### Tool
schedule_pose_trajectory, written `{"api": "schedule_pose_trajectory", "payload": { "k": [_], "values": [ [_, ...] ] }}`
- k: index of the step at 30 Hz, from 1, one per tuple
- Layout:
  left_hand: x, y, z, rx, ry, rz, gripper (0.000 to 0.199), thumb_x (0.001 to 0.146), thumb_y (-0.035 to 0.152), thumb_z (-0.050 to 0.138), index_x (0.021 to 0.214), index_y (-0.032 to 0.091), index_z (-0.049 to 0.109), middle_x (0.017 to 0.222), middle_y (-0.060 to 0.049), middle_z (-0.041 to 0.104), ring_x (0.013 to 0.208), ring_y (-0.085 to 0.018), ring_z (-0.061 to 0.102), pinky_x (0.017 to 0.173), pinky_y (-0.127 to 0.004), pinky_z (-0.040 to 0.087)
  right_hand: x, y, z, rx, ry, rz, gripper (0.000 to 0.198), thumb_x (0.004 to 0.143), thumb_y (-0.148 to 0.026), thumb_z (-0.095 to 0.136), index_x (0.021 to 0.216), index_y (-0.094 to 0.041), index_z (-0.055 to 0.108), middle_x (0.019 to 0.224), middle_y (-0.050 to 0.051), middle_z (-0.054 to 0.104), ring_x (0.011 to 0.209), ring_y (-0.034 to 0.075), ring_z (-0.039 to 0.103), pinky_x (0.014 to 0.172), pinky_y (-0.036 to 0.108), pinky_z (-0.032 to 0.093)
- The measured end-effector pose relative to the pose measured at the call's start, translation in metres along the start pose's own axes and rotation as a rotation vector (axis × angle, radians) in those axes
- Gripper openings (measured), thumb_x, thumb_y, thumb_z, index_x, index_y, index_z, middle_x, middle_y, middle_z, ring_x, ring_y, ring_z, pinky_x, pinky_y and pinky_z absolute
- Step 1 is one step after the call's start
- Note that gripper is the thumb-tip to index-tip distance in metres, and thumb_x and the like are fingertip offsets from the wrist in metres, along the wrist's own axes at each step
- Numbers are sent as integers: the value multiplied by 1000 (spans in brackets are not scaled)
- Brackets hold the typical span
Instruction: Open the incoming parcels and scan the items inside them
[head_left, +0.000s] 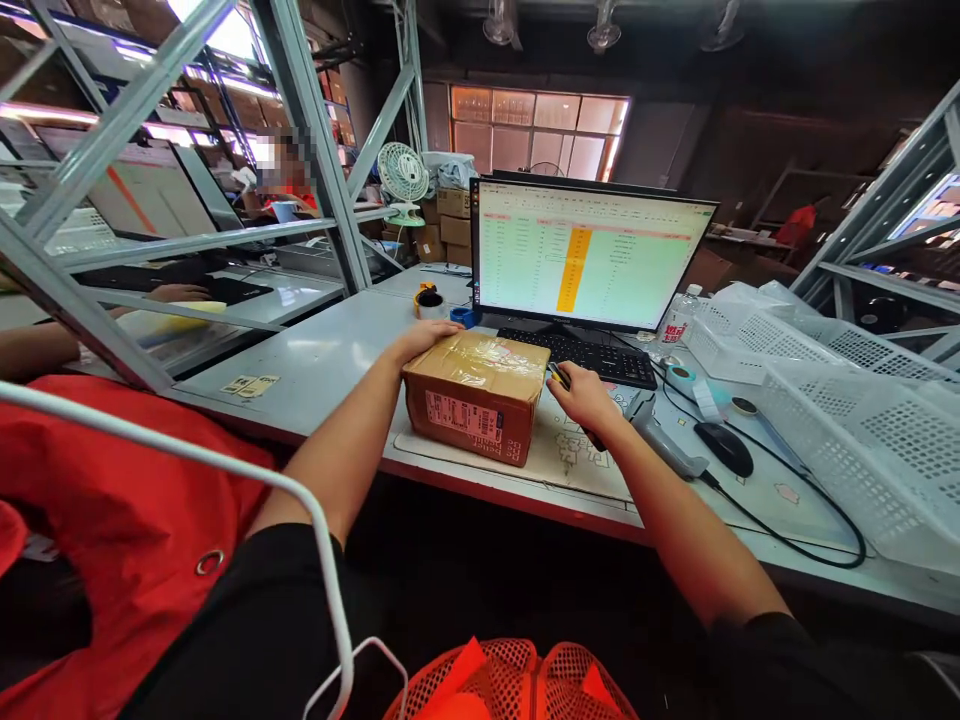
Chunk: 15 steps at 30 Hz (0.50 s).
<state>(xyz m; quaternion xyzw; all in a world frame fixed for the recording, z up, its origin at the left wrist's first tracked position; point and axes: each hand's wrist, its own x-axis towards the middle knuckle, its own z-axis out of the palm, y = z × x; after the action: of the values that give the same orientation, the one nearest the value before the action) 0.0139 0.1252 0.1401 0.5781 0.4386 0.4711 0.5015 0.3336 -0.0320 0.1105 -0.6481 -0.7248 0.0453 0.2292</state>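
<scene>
A taped brown cardboard box (474, 395) sits on the desk in front of me, with a printed label on its near side and glossy clear tape across its top. My left hand (426, 340) lies on the box's far left top edge, fingers stretched out flat. At the right side of the box, my right hand (583, 394) is closed around a black and yellow utility knife (559, 376). The knife's tip is close to the box's right top edge; I cannot tell whether it touches the cardboard.
Behind the box stand a keyboard (600, 355) and a monitor (589, 255). To the right lie a grey barcode scanner (664, 437), a black mouse (724, 448), cables and white perforated baskets (862, 430). Tape rolls (430, 302) sit behind left. A metal frame and co-workers are at left.
</scene>
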Motion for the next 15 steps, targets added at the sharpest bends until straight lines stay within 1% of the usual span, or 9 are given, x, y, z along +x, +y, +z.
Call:
{"api": "schedule_pose_trajectory", "payload": {
  "k": [2,4,6,9,11,15],
  "values": [
    [7,-16,2,59,-11,4,12,65,21,81,75,16,79,92,-10,78,110,-32,67,101,-34,52,-2,0,3,38,23,-2,31,105,-33,57,127,-14,70,118,14,78,107,27,71,89,31,47],
    [8,-26,2,99,1,9,13,67,25,78,77,16,79,91,-9,78,104,-31,68,99,-34,53,-7,-1,6,80,45,-1,32,105,-33,57,128,-15,70,119,14,78,107,27,71,90,31,48],
    [9,-30,0,120,18,14,16,68,28,75,78,16,79,90,-9,77,100,-30,69,96,-35,54,-15,-4,8,125,58,-1,33,104,-33,57,128,-15,69,121,14,78,108,27,71,91,32,48],
    [10,-32,0,151,24,23,20,69,32,72,80,16,78,87,-10,77,96,-30,69,93,-36,54,-31,-11,11,190,72,-12,33,101,-35,57,125,-16,70,115,13,78,104,28,71,89,33,49],
    [9,-31,1,178,14,37,22,69,34,71,80,16,78,88,-10,77,98,-31,69,94,-37,54,-43,-15,12,240,93,-27,34,100,-38,56,123,-16,70,109,13,79,98,28,72,86,33,50],
    [2,-25,2,253,-23,79,22,68,35,69,77,17,78,95,-10,79,111,-33,67,107,-40,49,-63,-20,15,363,148,-38,41,97,-44,56,123,-16,70,98,11,78,86,26,70,79,33,51]
  ]
}}
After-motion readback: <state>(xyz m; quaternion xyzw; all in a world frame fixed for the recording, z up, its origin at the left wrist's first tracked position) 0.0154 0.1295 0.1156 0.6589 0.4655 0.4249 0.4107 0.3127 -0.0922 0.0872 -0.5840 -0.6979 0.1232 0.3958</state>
